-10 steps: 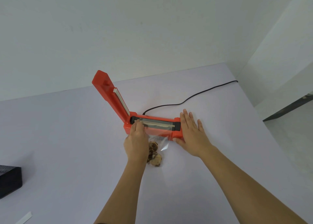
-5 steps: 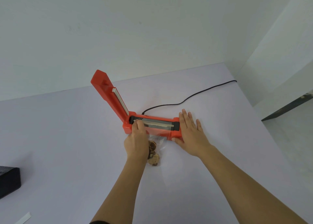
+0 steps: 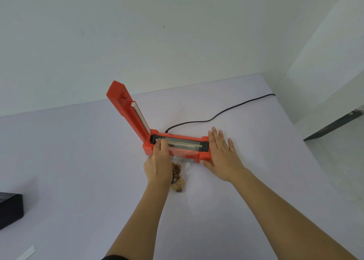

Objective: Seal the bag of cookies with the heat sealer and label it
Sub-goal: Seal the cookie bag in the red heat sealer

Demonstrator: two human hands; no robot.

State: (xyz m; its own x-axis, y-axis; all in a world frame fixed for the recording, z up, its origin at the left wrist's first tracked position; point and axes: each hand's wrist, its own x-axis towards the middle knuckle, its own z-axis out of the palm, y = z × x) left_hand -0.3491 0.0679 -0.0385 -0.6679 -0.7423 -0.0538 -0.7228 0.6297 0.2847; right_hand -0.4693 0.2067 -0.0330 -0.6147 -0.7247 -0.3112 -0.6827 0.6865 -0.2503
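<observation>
My left hand (image 3: 157,165) lies over the near left end of the heat sealer (image 3: 177,147), fingers curled down and pressing the mouth of the clear bag (image 3: 185,157) onto the sealing strip; I judge it a pinning hold, not a full grip. My right hand (image 3: 222,157) is spread flat, nothing in it, palm down on the table (image 3: 78,161) against the sealer's right end, thumb at its near corner, bracing the body. The sealer's lid (image 3: 128,110) stands raised at the left hinge, so no seal has been made yet as far as I can see: the bag is laid in place, and closing the lid, sealing and labelling all remain. The bag trails from the strip toward me, its film thin and hard to trace, with the cookies (image 3: 177,177), brown and lumpy, bunched at its bottom beside my left wrist. A black cord (image 3: 226,114) runs off behind. A white strip (image 3: 27,253) at the near left edge may be the label; I cannot tell.
</observation>
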